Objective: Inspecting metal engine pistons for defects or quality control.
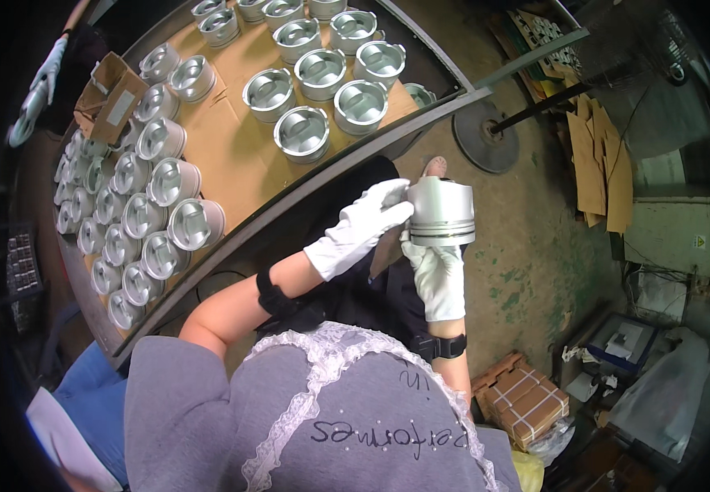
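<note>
Just off the table's edge, a silvery metal piston (442, 215) is held up with its ring grooves toward the lower end. My right hand (438, 283), in a white glove, grips it from below, with the thumb and fingers around its lower end. My left hand (361, 227), also gloved in white, reaches in from the left. Its fingers are stretched out, with the fingertips at the piston's left side; whether they press on it I cannot tell.
Many pistons stand on the cardboard-covered table (232, 160), grouped left and at the far side. A small open carton (111, 98) sits among them. Another person's gloved hand (41, 92) is far left. Right are a fan base (486, 137) and a strapped brown box (525, 400).
</note>
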